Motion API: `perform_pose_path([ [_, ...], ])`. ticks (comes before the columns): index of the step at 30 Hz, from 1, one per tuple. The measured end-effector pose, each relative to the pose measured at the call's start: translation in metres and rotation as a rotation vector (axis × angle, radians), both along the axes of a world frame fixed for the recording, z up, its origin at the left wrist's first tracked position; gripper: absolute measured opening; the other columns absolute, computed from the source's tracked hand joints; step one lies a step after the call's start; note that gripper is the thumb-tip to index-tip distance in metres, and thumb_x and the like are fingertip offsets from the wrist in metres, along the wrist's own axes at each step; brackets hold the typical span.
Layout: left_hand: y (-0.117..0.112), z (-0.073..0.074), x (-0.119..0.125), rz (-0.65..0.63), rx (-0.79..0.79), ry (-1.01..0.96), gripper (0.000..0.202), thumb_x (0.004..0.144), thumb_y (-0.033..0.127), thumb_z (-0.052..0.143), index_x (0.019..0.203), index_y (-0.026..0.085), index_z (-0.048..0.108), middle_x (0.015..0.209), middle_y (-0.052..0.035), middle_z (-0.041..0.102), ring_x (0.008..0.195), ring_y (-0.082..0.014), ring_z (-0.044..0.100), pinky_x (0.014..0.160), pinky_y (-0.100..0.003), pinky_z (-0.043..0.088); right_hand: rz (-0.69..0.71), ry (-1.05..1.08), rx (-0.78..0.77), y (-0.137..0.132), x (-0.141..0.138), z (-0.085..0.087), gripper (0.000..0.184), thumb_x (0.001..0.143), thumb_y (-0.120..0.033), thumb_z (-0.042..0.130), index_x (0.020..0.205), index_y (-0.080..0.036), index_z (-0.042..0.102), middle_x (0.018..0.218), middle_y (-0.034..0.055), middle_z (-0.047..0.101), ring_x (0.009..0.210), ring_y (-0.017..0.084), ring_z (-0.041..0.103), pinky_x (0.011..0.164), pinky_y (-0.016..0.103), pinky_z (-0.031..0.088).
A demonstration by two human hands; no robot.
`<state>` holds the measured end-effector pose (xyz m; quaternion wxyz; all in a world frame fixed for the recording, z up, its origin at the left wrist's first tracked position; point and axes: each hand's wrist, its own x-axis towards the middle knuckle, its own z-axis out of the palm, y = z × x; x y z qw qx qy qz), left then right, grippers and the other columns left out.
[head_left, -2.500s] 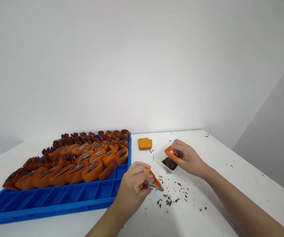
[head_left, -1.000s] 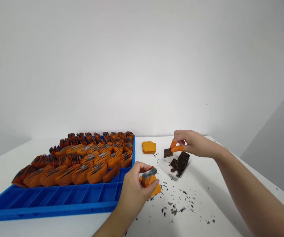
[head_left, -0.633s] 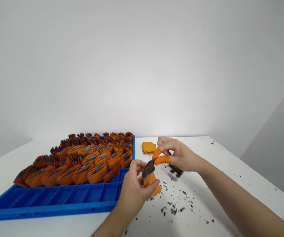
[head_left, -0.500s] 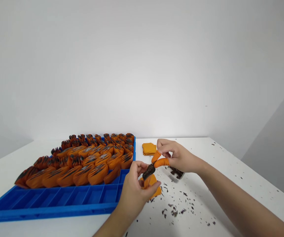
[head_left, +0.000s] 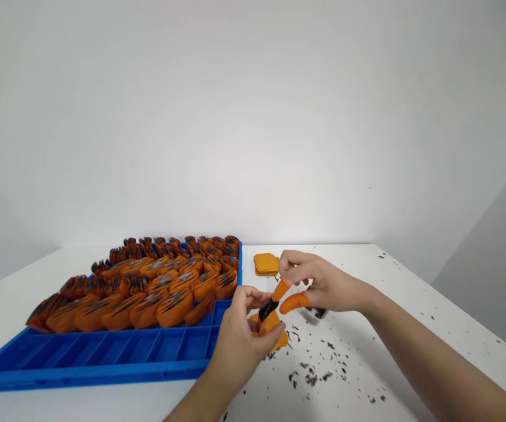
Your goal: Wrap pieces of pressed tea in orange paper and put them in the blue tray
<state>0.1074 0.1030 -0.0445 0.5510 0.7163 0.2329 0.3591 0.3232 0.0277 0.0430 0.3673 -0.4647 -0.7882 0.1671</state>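
Note:
My left hand [head_left: 239,334] grips a small orange pouch [head_left: 265,324] between thumb and fingers. Dark flaky material [head_left: 268,309] shows at the pouch's mouth. Over that mouth is my right hand [head_left: 314,281], with orange finger cots on its thumb and index finger. The index fingertip reaches the dark material, while the thumb stands apart from it; I see nothing held between them. Under my left hand lie orange pieces [head_left: 281,340] on the table, partly covered by the hand. A small container [head_left: 317,313] of dark flakes sits behind my right hand, mostly hidden.
On the left, a blue compartment tray [head_left: 116,372] carries rows of filled orange pouches [head_left: 174,309], with bare compartments along its near side. Further back is a stack of flat orange pouches [head_left: 266,264]. Dark crumbs [head_left: 311,378] are scattered over the white table [head_left: 358,375].
My right thumb and index finger have spread apart. The index finger has dipped toward the pouch mouth, and the dark clump seen there has gone lower into it. My left hand is nearly still.

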Motion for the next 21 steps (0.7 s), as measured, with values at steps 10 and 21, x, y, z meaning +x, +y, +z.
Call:
perform_pose_path([
  [10, -0.002, 0.004, -0.001, 0.010, 0.022, 0.035, 0.042, 0.082, 0.024, 0.081, 0.108, 0.025, 0.048, 0.119, -0.0080, 0.079, 0.105, -0.0256, 0.077, 0.065, -0.027, 0.057, -0.021, -0.227, 0.139, -0.007, -0.013, -0.003, 0.011, 0.098, -0.034, 0.079, 0.094, -0.023, 0.079, 0.101, 0.0019, 0.053, 0.080, 0.012, 0.053, 0.063, 0.024, 0.044],
  [21, -0.002, 0.006, -0.002, 0.021, 0.072, 0.086, 0.025, 0.083, 0.025, 0.079, 0.092, 0.022, 0.056, 0.114, -0.0042, 0.080, 0.057, -0.0088, 0.061, 0.053, -0.023, 0.048, -0.041, -0.256, 0.172, -0.007, -0.016, -0.004, 0.012, 0.101, -0.032, 0.074, 0.096, -0.023, 0.080, 0.100, 0.0027, 0.053, 0.076, 0.011, 0.051, 0.061, 0.024, 0.041],
])
